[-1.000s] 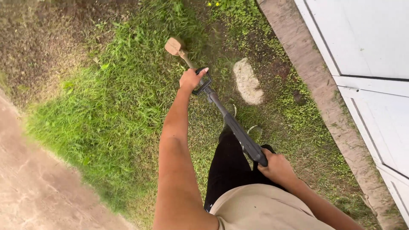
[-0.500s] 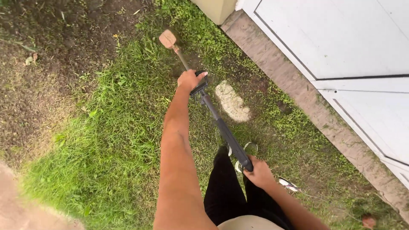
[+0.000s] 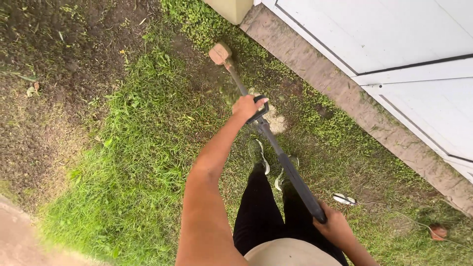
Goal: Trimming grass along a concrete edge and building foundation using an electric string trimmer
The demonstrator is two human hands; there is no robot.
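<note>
1. The long black string trimmer with a tan cutting head (image 3: pixel 276 148) runs diagonally from lower right to upper centre of the frame, its head over the grass (image 3: pixel 143 148).
2. The left hand (image 3: pixel 246 106) is clenched on the black loop handle (image 3: pixel 258 109); the right hand (image 3: pixel 335 226) grasps the rear shaft end.
3. It looks rigid, long and front-heavy, so it is best held with two spread grips.

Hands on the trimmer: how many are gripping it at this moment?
2. The left hand holds the loop handle partway down the trimmer shaft. The right hand grips the shaft's rear end near the person's waist. No other hands show.
</note>
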